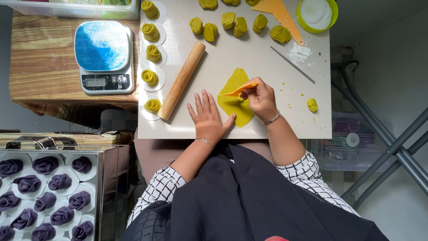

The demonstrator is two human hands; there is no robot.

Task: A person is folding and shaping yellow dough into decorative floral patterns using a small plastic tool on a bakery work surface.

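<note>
Seen from above, both forearms bare. 2 sleeves in white cloth with a thin black grid check [307, 172], pushed up to about the elbow. Black apron [249, 196] over lap and chest, between the sleeves, smooth, with a faint quilted-looking patch at its lower left corner. Left hand [207, 118]: thin silver chain bracelet at the wrist. Right hand [261, 100]: beaded silver bracelet at the wrist. Nails unpainted, fairly long.
</note>
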